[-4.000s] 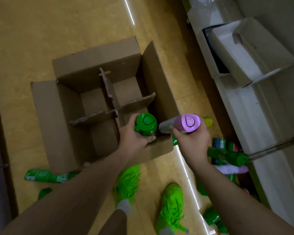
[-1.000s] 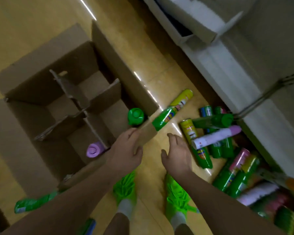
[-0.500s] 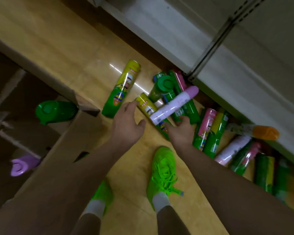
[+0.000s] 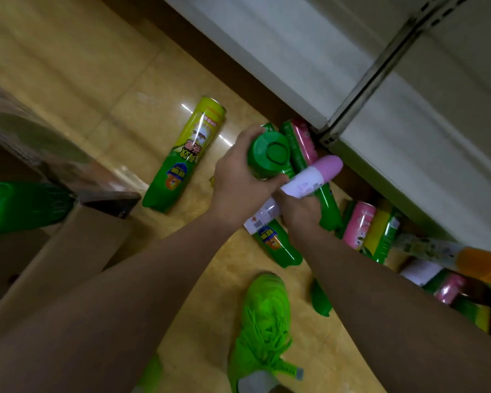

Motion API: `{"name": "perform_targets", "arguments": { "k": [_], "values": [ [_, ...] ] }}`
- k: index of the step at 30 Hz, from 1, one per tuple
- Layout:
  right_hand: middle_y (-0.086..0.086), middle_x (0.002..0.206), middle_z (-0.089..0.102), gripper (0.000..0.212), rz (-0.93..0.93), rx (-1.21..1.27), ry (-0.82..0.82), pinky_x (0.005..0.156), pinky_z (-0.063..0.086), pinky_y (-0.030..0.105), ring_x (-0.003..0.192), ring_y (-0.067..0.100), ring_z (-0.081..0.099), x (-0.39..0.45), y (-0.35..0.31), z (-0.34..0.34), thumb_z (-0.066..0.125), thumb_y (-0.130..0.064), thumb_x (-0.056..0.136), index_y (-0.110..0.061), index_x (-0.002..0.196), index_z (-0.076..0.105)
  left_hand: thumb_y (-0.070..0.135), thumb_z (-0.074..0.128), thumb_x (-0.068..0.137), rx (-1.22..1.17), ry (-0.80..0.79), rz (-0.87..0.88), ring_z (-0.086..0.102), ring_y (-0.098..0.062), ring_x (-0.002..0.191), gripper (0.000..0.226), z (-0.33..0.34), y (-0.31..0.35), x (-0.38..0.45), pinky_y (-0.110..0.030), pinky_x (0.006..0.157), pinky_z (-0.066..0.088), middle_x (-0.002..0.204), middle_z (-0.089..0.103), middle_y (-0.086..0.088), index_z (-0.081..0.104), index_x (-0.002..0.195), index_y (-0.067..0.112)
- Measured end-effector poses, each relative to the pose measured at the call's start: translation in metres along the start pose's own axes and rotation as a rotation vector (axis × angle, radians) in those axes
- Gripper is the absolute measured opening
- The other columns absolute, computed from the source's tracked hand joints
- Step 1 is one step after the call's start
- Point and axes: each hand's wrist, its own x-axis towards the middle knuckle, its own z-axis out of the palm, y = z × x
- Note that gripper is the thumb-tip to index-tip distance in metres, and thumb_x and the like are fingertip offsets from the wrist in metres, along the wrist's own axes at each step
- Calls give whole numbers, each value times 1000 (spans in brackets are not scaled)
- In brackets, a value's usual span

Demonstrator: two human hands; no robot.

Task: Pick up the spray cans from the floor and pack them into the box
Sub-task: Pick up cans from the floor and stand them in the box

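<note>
My left hand [image 4: 238, 180] grips a green-capped spray can [image 4: 268, 156] with its cap facing the camera. My right hand [image 4: 298, 211] holds a white can with a pink cap [image 4: 312, 178], tilted up to the right. Both cans are above the pile of cans on the floor. A yellow-green can [image 4: 186, 156] lies alone on the floor left of my hands. Another green can [image 4: 277, 243] lies under my right wrist. The cardboard box [image 4: 65, 248] is at the left edge, blurred, with a green can [image 4: 20, 205] inside it.
Several pink, green and orange-capped cans [image 4: 380, 234] lie heaped along the base of a white shelf unit [image 4: 394, 109] on the right. My green shoe [image 4: 264, 327] stands on the yellow floor below my arms.
Both hands reached from the box to the pile and closed round cans. The left hand took a green-capped can, the right the pink-capped one. The view swung right.
</note>
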Motion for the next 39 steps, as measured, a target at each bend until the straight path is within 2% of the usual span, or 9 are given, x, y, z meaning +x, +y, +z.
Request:
{"name": "perform_targets", "arguments": {
  "k": [4, 8, 12, 15, 20, 26, 30, 35, 39],
  "values": [
    [10, 100, 71, 71, 29, 128, 46, 78, 59, 46, 85, 27, 71, 3, 2, 4, 90, -41, 51, -8, 108, 65, 22, 89, 56, 3, 21, 22, 66, -1, 90, 63, -5, 0, 5, -23, 79, 55, 94, 68, 17, 62, 113, 23],
    [7, 99, 70, 65, -100, 79, 57, 79, 60, 45, 85, 24, 70, -17, 2, -13, 91, -30, 54, -8, 108, 62, 20, 91, 53, -34, 107, -16, 62, 9, 82, 58, -25, 17, 5, -9, 72, 47, 84, 65, 23, 63, 103, 24],
    [2, 99, 67, 67, -319, -51, 64, 81, 58, 42, 87, 21, 67, -56, -15, -31, 90, -21, 55, -11, 109, 52, 28, 90, 52, -7, 152, -7, 63, 6, 79, 58, -56, 55, -2, -23, 76, 55, 81, 65, 25, 58, 99, 35],
    [-8, 92, 60, 69, -478, -116, 29, 76, 53, 35, 84, 18, 62, -93, -31, -39, 90, -19, 54, -18, 109, 48, 34, 89, 49, 17, 193, -30, 66, -4, 78, 55, -85, 85, -8, -33, 72, 56, 79, 67, 17, 59, 95, 30],
    [-7, 98, 61, 68, -628, -113, -46, 81, 52, 39, 89, 19, 61, -155, -66, -44, 88, -16, 55, -26, 109, 47, 54, 85, 47, 103, 295, -70, 66, -12, 84, 61, -145, 145, -19, -33, 77, 56, 82, 67, 16, 61, 99, 32],
    [-14, 98, 64, 62, -705, -76, -126, 87, 54, 39, 88, 6, 63, -232, -114, -33, 91, -23, 62, -25, 109, 52, 60, 77, 52, 203, 541, -73, 54, -10, 74, 53, -237, 209, -26, -27, 72, 43, 71, 52, 22, 54, 93, 36],
    [-7, 99, 66, 59, -794, -99, -184, 85, 54, 43, 90, 14, 65, -279, -149, -15, 90, -26, 65, -21, 109, 52, 59, 79, 51, 168, 668, -104, 63, -15, 83, 61, -299, 227, -25, -28, 79, 47, 82, 61, 16, 60, 101, 30],
    [-17, 94, 61, 55, -942, -134, -250, 78, 53, 33, 85, -2, 60, -333, -187, 16, 86, -31, 69, -24, 109, 50, 66, 77, 51, 191, 747, -141, 52, -4, 82, 63, -373, 219, -31, -27, 86, 38, 77, 47, 27, 55, 101, 34],
    [-22, 99, 59, 58, -1034, -142, -301, 70, 45, 19, 88, -7, 57, -375, -214, 42, 82, -45, 71, -27, 115, 49, 76, 70, 47, 197, 821, -224, 63, -12, 93, 82, -418, 194, -41, -33, 90, 49, 95, 64, 15, 62, 112, 25]
  ]
}}
